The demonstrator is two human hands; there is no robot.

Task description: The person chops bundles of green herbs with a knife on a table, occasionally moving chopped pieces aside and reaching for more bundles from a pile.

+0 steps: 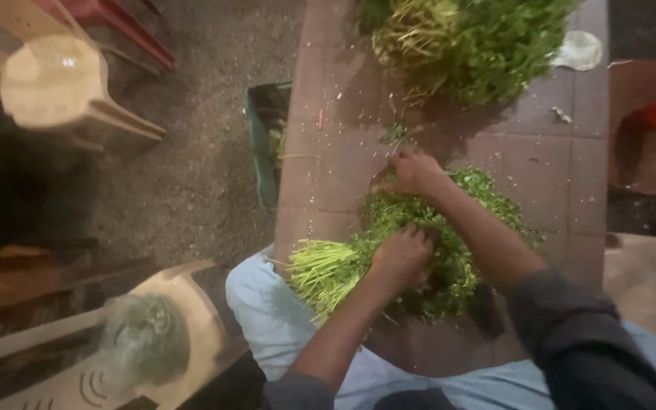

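A bunch of green leafy herbs with pale green stems lies on a reddish tiled counter in front of me. My left hand is closed around the bunch where the stems meet the leaves. My right hand rests on the far edge of the same bunch, fingers bent into the leaves. A large heap of the same herbs, roots showing, lies at the far end of the counter.
A green crate stands on the gravel floor left of the counter. Beige plastic chairs sit at upper left and lower left, the lower one holding a clear bag of greens. A white lid-like object lies at far right.
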